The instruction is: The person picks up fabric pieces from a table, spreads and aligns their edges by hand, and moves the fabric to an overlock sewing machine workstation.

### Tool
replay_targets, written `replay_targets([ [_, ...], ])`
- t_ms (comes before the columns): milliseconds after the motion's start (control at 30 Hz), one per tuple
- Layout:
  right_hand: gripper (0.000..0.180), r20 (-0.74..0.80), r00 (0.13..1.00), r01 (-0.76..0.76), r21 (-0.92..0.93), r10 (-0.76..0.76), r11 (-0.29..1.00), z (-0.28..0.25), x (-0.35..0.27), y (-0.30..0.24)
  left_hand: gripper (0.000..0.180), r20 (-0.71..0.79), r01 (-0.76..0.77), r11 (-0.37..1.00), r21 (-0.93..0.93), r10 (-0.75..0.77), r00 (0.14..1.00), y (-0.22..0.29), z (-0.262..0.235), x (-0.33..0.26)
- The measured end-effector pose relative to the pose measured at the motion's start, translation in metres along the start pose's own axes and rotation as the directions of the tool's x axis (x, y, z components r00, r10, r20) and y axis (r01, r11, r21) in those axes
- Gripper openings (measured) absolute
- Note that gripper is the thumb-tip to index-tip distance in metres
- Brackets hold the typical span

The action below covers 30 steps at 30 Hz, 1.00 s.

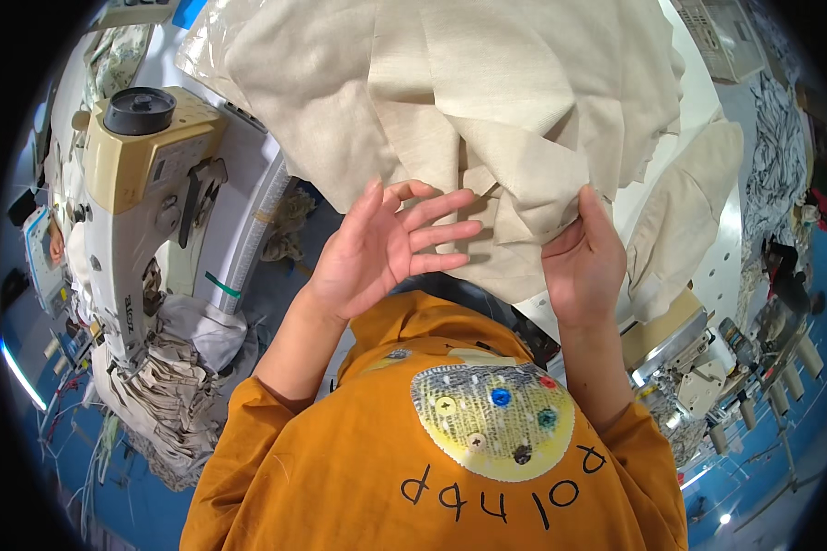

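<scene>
1. The left hand (368,266) is raised, palm turned inward and partly upward, its fingers (446,233) spread apart and pointing right, thumb (360,219) upright.
2. The right hand (581,280) shows its palm, thumb (595,219) up, the other fingers bent inward and mostly hidden.
3. The left forearm (299,354) slants up and inward; the right forearm (598,372) stands steeper.
4. The hands are apart, roughly level.

Cloth (505,69) – beige, plain, soft – lies spread over the white table (705,101); its near portion is bunched into raised, overlapping folds.
</scene>
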State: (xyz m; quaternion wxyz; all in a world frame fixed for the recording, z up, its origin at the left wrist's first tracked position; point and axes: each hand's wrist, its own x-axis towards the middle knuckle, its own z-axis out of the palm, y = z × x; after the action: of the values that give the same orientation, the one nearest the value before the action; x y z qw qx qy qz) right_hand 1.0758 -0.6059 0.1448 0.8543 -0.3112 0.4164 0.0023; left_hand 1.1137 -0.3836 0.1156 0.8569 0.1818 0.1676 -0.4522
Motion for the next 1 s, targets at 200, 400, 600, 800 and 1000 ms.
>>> replay_targets([
  [200,0.020,-0.010,0.990,0.139,-0.092,-0.141,0.986,0.002,-0.007,-0.001,0.052,0.004,0.009,0.997,0.072,-0.009,1.000,0.000,0.003,0.000],
  [400,0.021,-0.008,0.921,0.366,-0.326,-0.390,0.872,0.009,-0.006,-0.019,0.040,0.171,-0.315,0.149,0.937,0.589,0.789,0.003,0.025,0.019],
  [600,0.024,0.177,0.759,0.588,-0.601,-0.626,0.542,0.017,0.026,-0.073,0.025,0.708,-0.374,-0.711,0.595,0.244,0.663,0.072,0.056,0.114],
  [800,0.024,0.198,0.640,0.616,-0.710,-0.743,0.342,0.008,0.063,-0.094,0.026,0.220,-0.228,0.021,0.973,0.192,0.956,0.086,0.066,0.150],
  [1000,0.021,0.237,0.634,0.591,-0.762,-0.736,0.265,0.006,0.080,-0.098,0.030,0.246,-0.245,-0.035,0.969,0.263,0.933,0.089,0.063,0.159],
])
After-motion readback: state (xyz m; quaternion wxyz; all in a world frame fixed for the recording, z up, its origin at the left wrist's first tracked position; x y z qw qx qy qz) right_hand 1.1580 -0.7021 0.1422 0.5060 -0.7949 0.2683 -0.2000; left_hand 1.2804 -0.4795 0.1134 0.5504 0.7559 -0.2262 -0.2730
